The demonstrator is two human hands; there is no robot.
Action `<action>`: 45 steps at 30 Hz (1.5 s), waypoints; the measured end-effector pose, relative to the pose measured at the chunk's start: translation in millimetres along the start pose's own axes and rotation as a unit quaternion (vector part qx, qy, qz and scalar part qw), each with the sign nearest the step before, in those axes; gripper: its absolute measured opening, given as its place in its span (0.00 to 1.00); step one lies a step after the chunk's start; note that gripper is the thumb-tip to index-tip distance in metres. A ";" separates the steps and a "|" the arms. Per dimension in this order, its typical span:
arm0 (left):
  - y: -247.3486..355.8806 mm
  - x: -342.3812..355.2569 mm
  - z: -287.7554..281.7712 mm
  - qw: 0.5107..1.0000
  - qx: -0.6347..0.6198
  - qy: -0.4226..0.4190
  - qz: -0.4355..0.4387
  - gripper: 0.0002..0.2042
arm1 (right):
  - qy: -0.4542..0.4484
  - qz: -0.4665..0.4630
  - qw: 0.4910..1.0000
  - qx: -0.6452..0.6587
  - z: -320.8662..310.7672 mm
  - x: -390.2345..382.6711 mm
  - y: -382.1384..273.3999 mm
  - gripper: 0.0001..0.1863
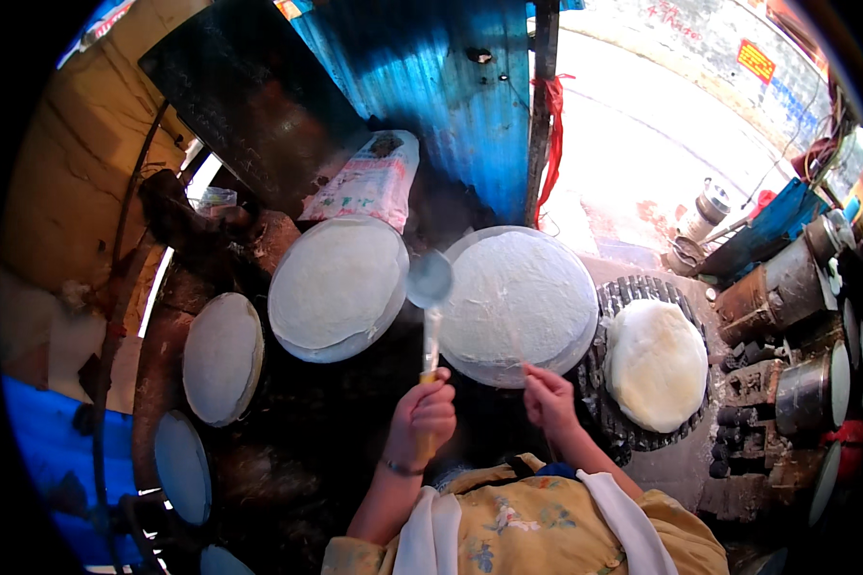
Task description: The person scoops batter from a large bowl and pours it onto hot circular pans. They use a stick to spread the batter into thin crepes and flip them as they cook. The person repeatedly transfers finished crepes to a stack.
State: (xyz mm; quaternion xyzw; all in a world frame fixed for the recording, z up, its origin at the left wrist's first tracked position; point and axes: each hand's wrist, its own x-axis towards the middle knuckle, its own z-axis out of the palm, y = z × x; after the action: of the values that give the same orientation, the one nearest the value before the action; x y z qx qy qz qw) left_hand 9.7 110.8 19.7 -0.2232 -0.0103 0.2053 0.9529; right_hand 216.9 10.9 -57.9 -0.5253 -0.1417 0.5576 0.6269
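My left hand (426, 414) is wrapped round the yellowish handle of a ladle (430, 280), its round grey bowl raised between two large round pans. My right hand (549, 399) is closed in a pinch at the near edge of the right-hand pan (455, 366); what its fingers hold, if anything, I cannot make out. A wide, thin white sheet of batter or flatbread (518, 292) covers that pan. The pan to the left (393, 321) carries a similar pale sheet (338, 283).
At the right, a thick round pale bread (656, 366) lies on a dark ridged round stand (633, 287). Smaller round pans (222, 359) curve down the left side. Behind them are a printed sack (374, 182) and a blue corrugated sheet (451, 105). Metal pots (804, 395) line the right.
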 end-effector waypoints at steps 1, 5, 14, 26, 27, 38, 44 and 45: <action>-3.0 -8.3 7.3 0.996 0.082 -0.015 0.038 0.08 | 0.001 -0.070 0.998 -0.008 -5.0 3.0 -10.9 0.14; -11.9 -18.9 24.6 0.969 0.177 -0.048 0.168 0.10 | 0.032 -0.252 0.940 -0.227 -45.2 42.7 -6.2 0.18; -24.6 -63.4 -12.1 0.971 0.022 -0.054 0.231 0.09 | 0.152 -0.251 0.714 -0.636 -128.8 93.3 -44.4 0.14; 3.6 -164.6 -34.0 0.960 0.019 -0.040 0.277 0.10 | 0.130 -0.018 0.982 -0.136 -9.0 -16.5 64.8 0.12; 8.1 -173.8 -32.8 0.961 0.010 -0.042 0.274 0.10 | 0.111 -0.019 0.986 -0.125 -1.1 -19.0 68.7 0.12; 36.4 -283.7 3.5 0.923 -0.035 -0.149 0.353 0.10 | 0.029 -0.011 0.996 -0.078 94.1 -2.8 55.4 0.11; 35.4 -299.0 15.6 0.769 0.207 0.066 0.601 0.06 | -0.036 -0.206 0.934 -0.289 138.3 87.9 111.5 0.07; 24.3 -298.8 19.8 0.708 0.252 0.148 0.643 0.05 | -0.020 -0.169 0.955 -0.245 156.7 91.4 99.9 0.08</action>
State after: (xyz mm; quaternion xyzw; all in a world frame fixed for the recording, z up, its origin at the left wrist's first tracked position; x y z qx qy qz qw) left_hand -275.4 20.7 48.6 0.0454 0.3287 0.7277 0.6003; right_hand 73.1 149.4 -112.8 -0.6199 -0.3730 0.4023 0.5609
